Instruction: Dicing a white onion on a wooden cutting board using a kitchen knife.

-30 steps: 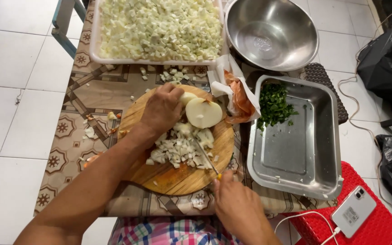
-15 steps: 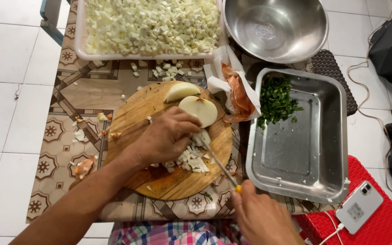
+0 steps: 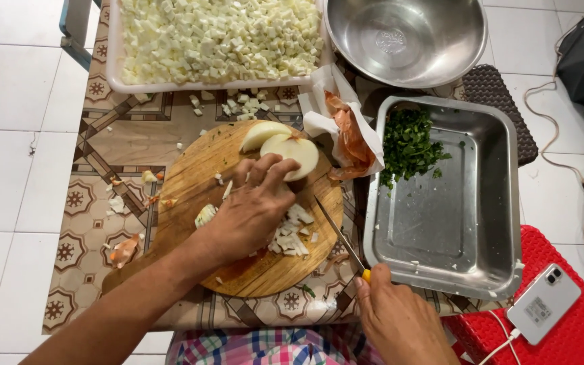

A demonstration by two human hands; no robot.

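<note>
My left hand [image 3: 248, 213] lies palm down on a pile of chopped onion [image 3: 290, 234] in the middle of a round wooden cutting board [image 3: 190, 179], fingers curled over the pieces. Its fingertips reach toward two peeled onion halves [image 3: 285, 145] at the board's far edge. My right hand [image 3: 400, 321] grips the yellow handle of a knife [image 3: 338, 233] at the near right; the thin blade rests on the board just right of the pile. Loose onion bits lie scattered on the board.
A white tray [image 3: 113, 67] full of diced onion sits at the far edge. A steel bowl [image 3: 407, 37] is far right. A rectangular steel pan [image 3: 454, 216] holds chopped greens [image 3: 407, 145]. Onion skins [image 3: 349, 135] lie on paper. A phone [image 3: 542, 304] rests on a red stool.
My left hand came back from the onion halves and dropped onto the chopped pile. The knife blade swung to the right of the pile. The camera view shifted slightly.
</note>
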